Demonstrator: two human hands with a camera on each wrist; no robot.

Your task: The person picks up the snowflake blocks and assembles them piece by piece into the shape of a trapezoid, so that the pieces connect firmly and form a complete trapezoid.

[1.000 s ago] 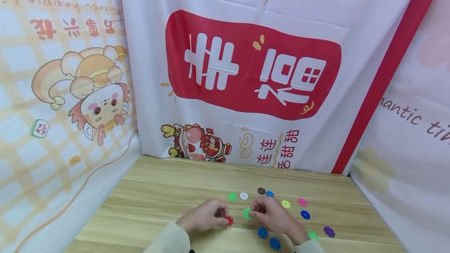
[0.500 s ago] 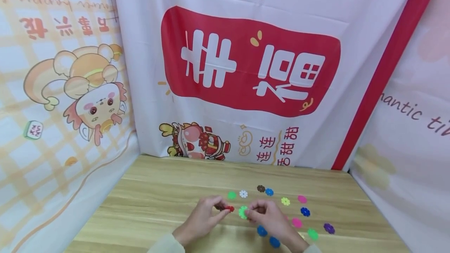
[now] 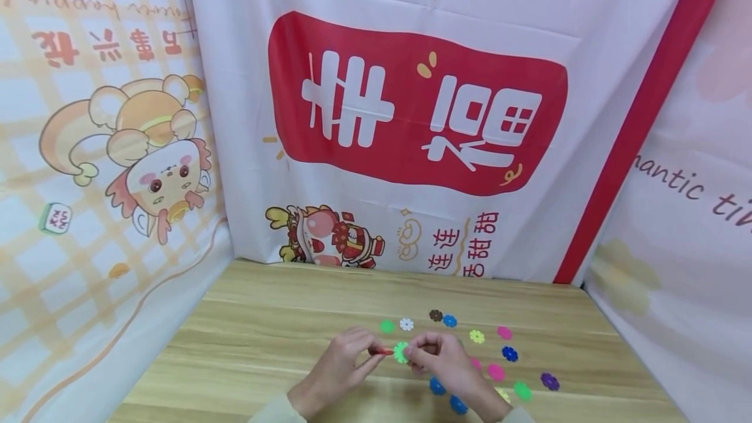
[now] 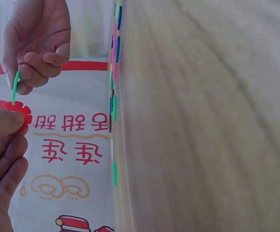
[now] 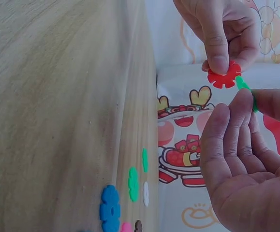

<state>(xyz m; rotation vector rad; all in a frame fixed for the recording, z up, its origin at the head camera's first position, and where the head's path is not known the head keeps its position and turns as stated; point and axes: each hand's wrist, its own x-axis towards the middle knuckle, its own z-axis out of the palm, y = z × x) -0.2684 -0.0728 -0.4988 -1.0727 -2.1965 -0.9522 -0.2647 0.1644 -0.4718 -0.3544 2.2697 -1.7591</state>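
My left hand (image 3: pixel 346 361) pinches a red snowflake disc (image 3: pixel 384 350) above the wooden table (image 3: pixel 264 325). My right hand (image 3: pixel 437 358) pinches a green snowflake disc (image 3: pixel 401 352) right beside it. The two discs meet edge to edge between the hands. In the left wrist view the red disc (image 4: pixel 18 112) sits under my left thumb, with the green disc (image 4: pixel 15 87) edge-on above it. In the right wrist view the red disc (image 5: pixel 224 75) touches the green disc (image 5: pixel 245 88) held by my right fingers (image 5: pixel 227 140).
Several loose snowflake discs lie on the table around the right hand: green (image 3: pixel 387 326), white (image 3: pixel 407 324), brown (image 3: pixel 435 314), blue (image 3: pixel 510 353), pink (image 3: pixel 496 371), purple (image 3: pixel 549 381). Printed cloth banners (image 3: pixel 411 103) wall in the back and both sides.
Both hands lifted slightly and came together. The red and green discs, apart a second ago, now touch.
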